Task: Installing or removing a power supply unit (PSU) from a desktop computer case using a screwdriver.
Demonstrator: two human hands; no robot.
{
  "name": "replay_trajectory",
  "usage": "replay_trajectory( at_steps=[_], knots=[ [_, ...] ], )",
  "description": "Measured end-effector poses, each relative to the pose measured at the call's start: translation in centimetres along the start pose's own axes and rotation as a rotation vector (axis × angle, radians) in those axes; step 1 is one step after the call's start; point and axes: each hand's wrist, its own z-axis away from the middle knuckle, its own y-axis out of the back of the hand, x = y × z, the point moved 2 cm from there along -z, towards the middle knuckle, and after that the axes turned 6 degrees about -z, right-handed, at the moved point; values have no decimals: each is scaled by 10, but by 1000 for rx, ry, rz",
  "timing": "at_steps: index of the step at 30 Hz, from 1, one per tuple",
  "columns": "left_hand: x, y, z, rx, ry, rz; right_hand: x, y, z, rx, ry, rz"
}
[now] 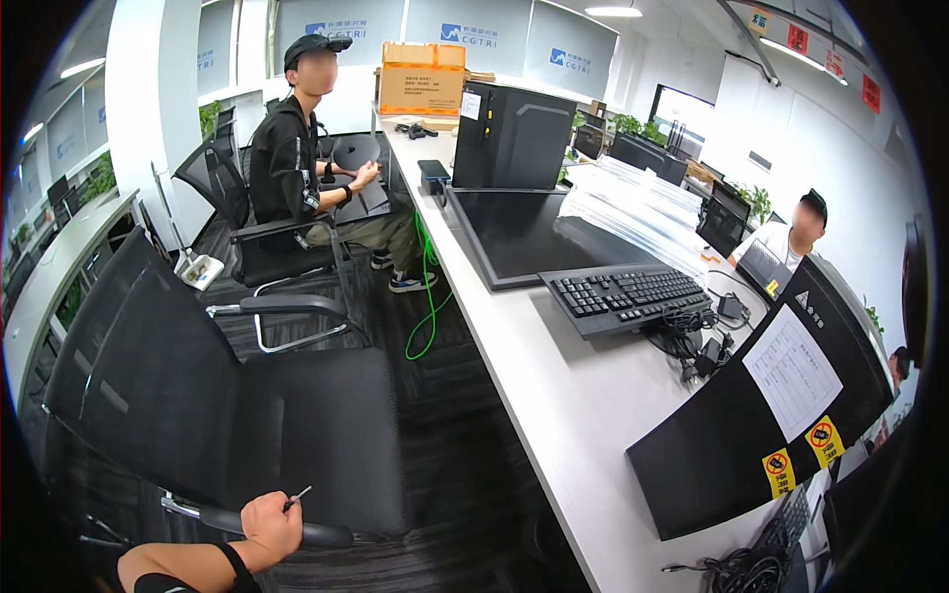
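Note:
My left hand (271, 527) comes in from the lower left, its fingers closed round a small screwdriver (302, 494). The screwdriver's thin metal shaft points up and to the right; most of its dark handle is hidden in my fist. Beneath and beside the hand is the armrest (326, 536) of a black mesh office chair (321, 435). I cannot tell whether hand and armrest touch. A dark band is round my wrist. My right hand is out of view.
A long white desk (534, 366) bears a flat-lying monitor (524, 232), a keyboard (628, 296), tangled cables (692, 341) and black computer cases (519, 138). A cardboard box (422, 84) stands farther back. One person (287, 158) sits left of the desk, another (791, 237) beyond it. A green cable (427, 296) hangs down.

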Motion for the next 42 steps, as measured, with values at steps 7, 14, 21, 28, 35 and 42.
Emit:
replay_trajectory(
  at_steps=[7,14,21,28,35,42],
  knots=[
    [1,0,0,27,-1,-5,-3,1,0,-5,44,24],
    [3,1,0,18,-6,-5,-11,2,-3,-21,93,71],
    [1,-1,-1,8,-8,-5,-16,1,1,31,90,43],
    [1,1,0,27,-16,5,-34,-1,-9,21,96,44],
    [1,1,0,32,-21,6,121,17,48,-33,47,85],
    [1,0,1,37,-16,-18,188,25,68,-79,4,101]
  ],
)
